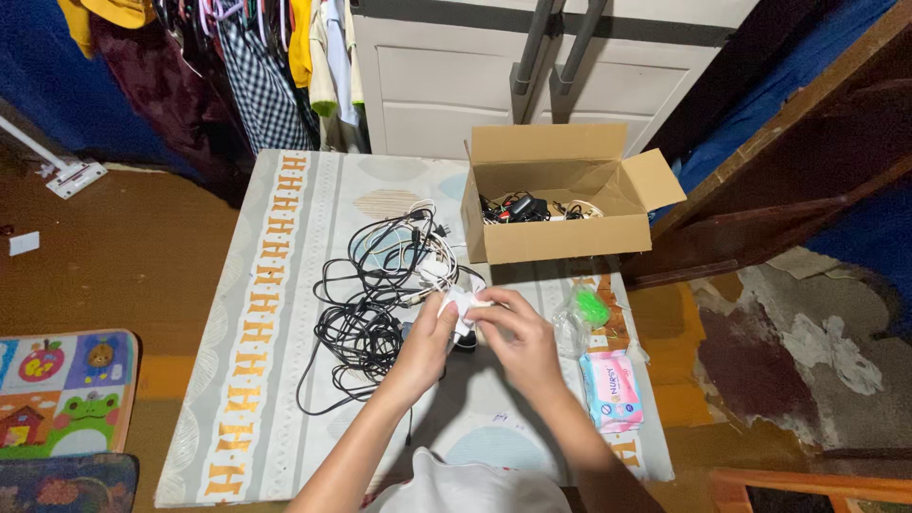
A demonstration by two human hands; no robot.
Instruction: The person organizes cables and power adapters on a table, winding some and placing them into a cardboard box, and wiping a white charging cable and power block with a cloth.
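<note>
A patterned mat covers the floor. Both hands, left and right, pinch one white wipe between curled fingers. Beyond them: one cable tangle, one cardboard box. Right of them: one wipes pack.

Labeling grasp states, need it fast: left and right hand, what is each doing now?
Left hand: fingers closed on the white wipe, pinching its left side.
Right hand: fingers closed on the same white wipe, from the right.
</note>
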